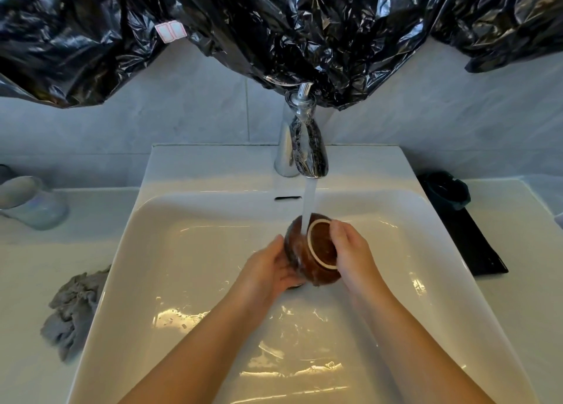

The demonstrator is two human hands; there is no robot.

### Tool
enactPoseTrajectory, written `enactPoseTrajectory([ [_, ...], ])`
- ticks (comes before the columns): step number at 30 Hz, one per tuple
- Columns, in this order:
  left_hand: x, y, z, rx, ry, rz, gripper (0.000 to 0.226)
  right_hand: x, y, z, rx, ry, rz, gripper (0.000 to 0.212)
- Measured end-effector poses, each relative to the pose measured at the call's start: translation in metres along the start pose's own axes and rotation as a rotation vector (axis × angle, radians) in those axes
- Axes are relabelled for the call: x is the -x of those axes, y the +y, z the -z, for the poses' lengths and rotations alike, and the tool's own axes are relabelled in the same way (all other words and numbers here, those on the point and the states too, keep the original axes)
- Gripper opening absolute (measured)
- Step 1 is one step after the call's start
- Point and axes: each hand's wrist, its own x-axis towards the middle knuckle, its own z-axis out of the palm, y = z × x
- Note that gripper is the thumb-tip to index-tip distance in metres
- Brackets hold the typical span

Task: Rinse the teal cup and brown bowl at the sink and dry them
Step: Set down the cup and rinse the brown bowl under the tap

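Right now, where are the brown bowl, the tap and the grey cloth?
brown bowl [322, 246], head view, its underside
tap [310, 149], head view, its spout
grey cloth [73, 306], head view, its crumpled middle

Home bathroom: white ceramic basin [189, 172], chrome mixer tap [307, 147], grey tiled wall [182, 111], countertop [27, 251].

Crumpled black plastic sheeting [274, 22] is hanging across the top of the grey tiled wall [182, 111], and two white stickers [167, 31] with red edges are sticking to it at the left. A clear glass tumbler [30, 202] is sitting on the white table [36, 251], well left of the sink [213, 166]. A crumpled grey cloth [74, 306] is lying nearer, touching the sink's left edge. A black mat [475, 245] is lying along its right edge.
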Motion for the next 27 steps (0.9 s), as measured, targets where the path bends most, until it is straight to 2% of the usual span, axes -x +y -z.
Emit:
enactPoseTrajectory([
  [2, 0.001, 0.005, -0.002, 0.192, -0.064, 0.009, 0.045, 0.000, 0.000, 0.001, 0.016, 0.026, 0.017, 0.020],
  [5, -0.002, 0.000, -0.002, 0.098, -0.059, -0.223, 0.043, 0.003, -0.002, -0.005, -0.134, -0.039, -0.105, 0.026],
  [8, 0.004, -0.003, 0.002, -0.230, -0.099, -0.491, 0.034, 0.011, -0.009, -0.003, -0.483, -0.167, -0.329, 0.042],
  [12, 0.010, -0.008, -0.004, -0.718, -0.287, -0.708, 0.023, 0.015, -0.008, 0.000, -0.757, -0.294, -0.379, 0.053],
  [14, 0.004, -0.005, 0.003, -1.169, -0.193, -0.946, 0.013, 0.014, -0.010, 0.000, -0.835, -0.289, -0.437, 0.057],
  [15, 0.000, -0.002, 0.010, -1.403, -0.145, -1.037, 0.020, 0.012, -0.011, -0.001, -0.858, -0.276, -0.456, 0.061],
  [16, -0.004, 0.002, 0.014, -1.515, -0.106, -1.103, 0.024, 0.011, -0.013, -0.002, -0.875, -0.260, -0.454, 0.064],
  [17, -0.006, 0.003, 0.013, -1.530, -0.069, -1.113, 0.023, 0.011, -0.014, -0.004, -0.887, -0.250, -0.439, 0.066],
  [19, 0.001, 0.004, 0.003, -1.298, -0.031, -0.963, 0.016, 0.014, -0.010, -0.009, -0.917, -0.281, -0.381, 0.056],
  [21, 0.004, 0.000, -0.007, -1.109, -0.084, -0.840, 0.010, 0.017, -0.008, -0.013, -0.872, -0.323, -0.333, 0.047],
  [22, 0.005, -0.002, -0.006, -1.146, -0.120, -0.835, 0.009, 0.017, -0.009, -0.013, -0.869, -0.340, -0.341, 0.048],
  [25, 0.003, 0.006, 0.007, -1.506, -0.115, -0.945, 0.015, 0.012, -0.015, -0.009, -0.868, -0.381, -0.411, 0.058],
  [26, 0.002, 0.009, 0.007, -1.524, -0.091, -0.945, 0.018, 0.011, -0.015, -0.009, -0.850, -0.376, -0.409, 0.058],
  [27, 0.004, 0.011, 0.001, -1.416, -0.079, -0.917, 0.020, 0.010, -0.011, -0.011, -0.853, -0.364, -0.385, 0.056],
])
